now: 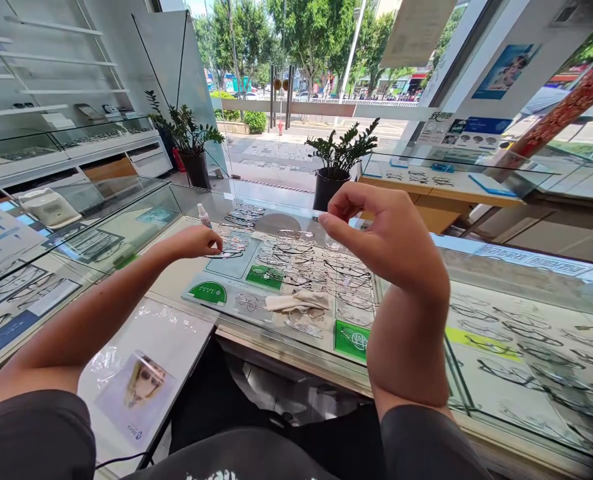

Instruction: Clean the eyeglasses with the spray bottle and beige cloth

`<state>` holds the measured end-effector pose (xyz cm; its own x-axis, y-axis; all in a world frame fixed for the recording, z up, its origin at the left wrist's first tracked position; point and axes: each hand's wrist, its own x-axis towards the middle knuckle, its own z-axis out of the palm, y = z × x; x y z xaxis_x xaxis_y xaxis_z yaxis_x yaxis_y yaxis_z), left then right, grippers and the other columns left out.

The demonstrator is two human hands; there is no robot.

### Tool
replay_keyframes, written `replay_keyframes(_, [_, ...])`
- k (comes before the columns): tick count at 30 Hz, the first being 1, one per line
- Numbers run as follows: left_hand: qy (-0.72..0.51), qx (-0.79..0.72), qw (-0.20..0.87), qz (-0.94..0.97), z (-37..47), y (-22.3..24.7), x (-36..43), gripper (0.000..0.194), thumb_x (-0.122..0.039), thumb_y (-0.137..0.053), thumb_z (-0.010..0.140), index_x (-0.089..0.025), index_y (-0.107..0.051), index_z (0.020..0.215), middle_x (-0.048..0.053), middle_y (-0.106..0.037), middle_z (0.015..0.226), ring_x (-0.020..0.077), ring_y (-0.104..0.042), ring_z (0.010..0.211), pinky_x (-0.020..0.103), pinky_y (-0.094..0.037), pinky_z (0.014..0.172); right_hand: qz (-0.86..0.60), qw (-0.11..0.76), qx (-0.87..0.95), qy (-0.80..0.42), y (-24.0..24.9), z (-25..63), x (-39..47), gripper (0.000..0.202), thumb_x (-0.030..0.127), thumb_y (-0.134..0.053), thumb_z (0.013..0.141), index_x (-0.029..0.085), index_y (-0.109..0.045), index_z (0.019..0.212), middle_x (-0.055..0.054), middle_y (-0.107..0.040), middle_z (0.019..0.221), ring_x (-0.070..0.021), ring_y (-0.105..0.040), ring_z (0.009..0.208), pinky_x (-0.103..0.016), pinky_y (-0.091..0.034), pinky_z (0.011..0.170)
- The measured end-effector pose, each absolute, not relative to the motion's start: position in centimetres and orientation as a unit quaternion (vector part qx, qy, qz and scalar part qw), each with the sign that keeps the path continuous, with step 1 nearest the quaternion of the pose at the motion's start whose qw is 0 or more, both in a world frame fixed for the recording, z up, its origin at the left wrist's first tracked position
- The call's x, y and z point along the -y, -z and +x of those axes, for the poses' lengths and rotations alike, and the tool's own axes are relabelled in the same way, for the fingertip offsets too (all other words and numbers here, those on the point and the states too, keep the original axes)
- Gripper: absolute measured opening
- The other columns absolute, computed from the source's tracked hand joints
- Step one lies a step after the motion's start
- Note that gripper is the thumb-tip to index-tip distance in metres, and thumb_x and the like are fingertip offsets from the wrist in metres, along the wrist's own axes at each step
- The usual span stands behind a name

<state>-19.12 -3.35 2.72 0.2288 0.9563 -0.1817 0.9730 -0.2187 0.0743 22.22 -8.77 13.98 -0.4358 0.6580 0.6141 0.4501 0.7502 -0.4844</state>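
My left hand (201,241) is stretched over the glass counter, its fingers curled downward close to a pair of dark-framed eyeglasses (229,254). Whether the fingers hold anything is hidden. Just behind that hand stands a small spray bottle (204,216). My right hand (381,230) is raised above the counter with a bent wrist, thumb and index finger bent toward each other in a pinch; I cannot make out what is between the tips. Rows of eyeglasses (289,261) lie between and below the hands. A crumpled cream cloth (296,302) rests at the counter's near side.
Green cards (265,277) lie among the frames. More eyeglasses (536,347) fill the case on the right. A white side table (171,327) with a printed photo (144,387) joins the counter at left. Beyond stand potted plants (330,177) and glass doors.
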Motion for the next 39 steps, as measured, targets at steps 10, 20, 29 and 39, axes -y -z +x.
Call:
replay_keyframes(10, [0.103, -0.620, 0.035, 0.777, -20.9, 0.0, 2.4, 0.030, -0.037, -0.066, 0.090, -0.027, -0.090, 0.106, 0.009, -0.086, 0.103, 0.0281, -0.075, 0.093, 0.033, -0.042, 0.073, -0.318, 0.403, 0.847, -0.141, -14.1, 22.3, 8.9, 0.019, 0.033, -0.073, 0.093, 0.024, -0.070, 0.076, 0.000, -0.071, 0.072, -0.0167, -0.061, 0.069, -0.034, -0.047, 0.069])
replay_keyframes(20, [0.120, -0.604, 0.005, 0.788, -20.5, 0.2, 1.8, 0.032, -0.032, -0.063, 0.091, -0.027, -0.090, 0.108, 0.008, -0.087, 0.107, 0.0274, -0.075, 0.096, 0.031, -0.042, 0.072, -0.314, 0.409, 0.844, -0.148, -14.1, 22.4, 8.9, 0.012, 0.024, -0.073, 0.089, 0.023, -0.070, 0.078, 0.000, -0.072, 0.075, -0.0169, -0.062, 0.072, -0.035, -0.047, 0.070])
replay_keyframes(29, [0.116, -0.605, -0.011, 0.788, -20.3, 0.4, 1.2, 0.027, -0.029, -0.066, 0.090, -0.026, -0.089, 0.105, 0.009, -0.086, 0.103, 0.0281, -0.076, 0.094, 0.031, -0.047, 0.076, -0.309, 0.414, 0.846, -0.135, -14.1, 22.5, 9.0, 0.010, 0.021, -0.071, 0.087, 0.022, -0.067, 0.078, 0.001, -0.070, 0.075, -0.0154, -0.060, 0.072, -0.033, -0.046, 0.070])
replay_keyframes(39, [0.105, -0.614, -0.022, 0.782, -20.9, 1.0, -0.2, 0.029, -0.025, -0.070, 0.087, -0.027, -0.088, 0.110, 0.010, -0.085, 0.098, 0.0301, -0.076, 0.089, 0.033, -0.048, 0.076, -0.297, 0.417, 0.846, -0.147, -13.9, 22.5, 8.9, 0.003, 0.020, -0.070, 0.088, 0.021, -0.072, 0.085, 0.000, -0.073, 0.079, -0.0164, -0.064, 0.075, -0.035, -0.049, 0.075])
